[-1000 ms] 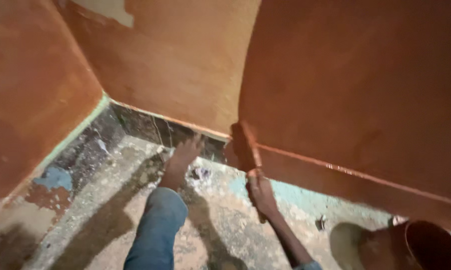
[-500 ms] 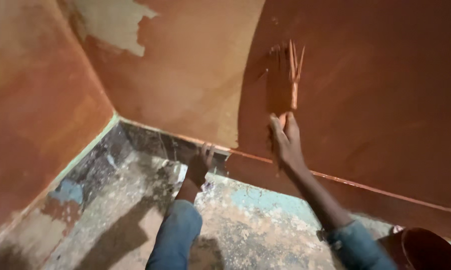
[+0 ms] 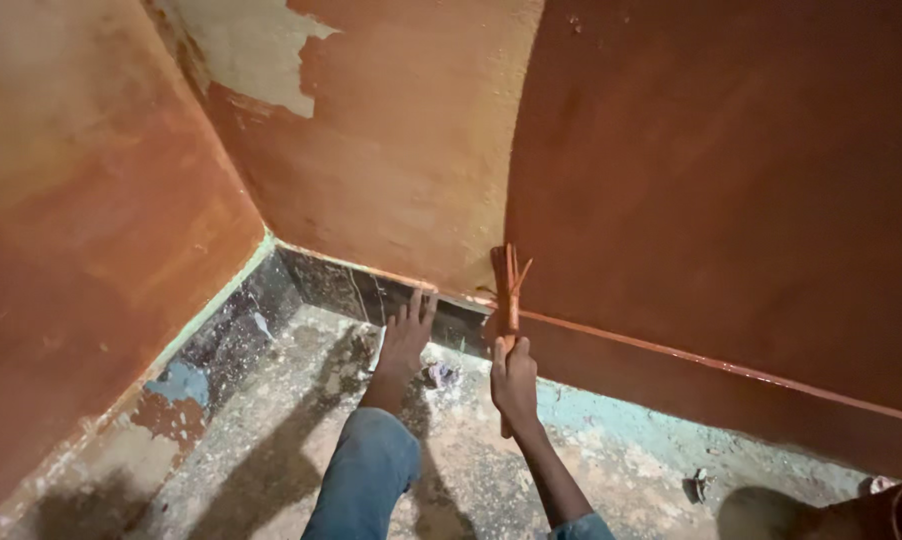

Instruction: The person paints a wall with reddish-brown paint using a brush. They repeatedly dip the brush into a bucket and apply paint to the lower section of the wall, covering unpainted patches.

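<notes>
My right hand [image 3: 514, 382] grips the handle of a paint-covered brush [image 3: 509, 285]. Its splayed bristles point up against the wall, at the edge where darker, wet-looking red-brown paint [image 3: 731, 200] meets a lighter orange patch [image 3: 391, 170]. My left hand [image 3: 407, 338], in a blue denim sleeve, lies flat with its fingers spread at the foot of the wall. The fingertips touch the dark baseboard [image 3: 341, 285] and hold nothing.
Two orange walls meet in a corner at left, with a bare peeling patch [image 3: 251, 50] high up. The floor [image 3: 271, 420] is rough and paint-spattered. A small crumpled scrap [image 3: 437, 375] lies between my hands. The rim of a paint-stained bucket [image 3: 896, 510] shows at the bottom right.
Half a second ago my right hand held the brush high on the wall; it has come down to the ledge line. My left hand stays at the baseboard.
</notes>
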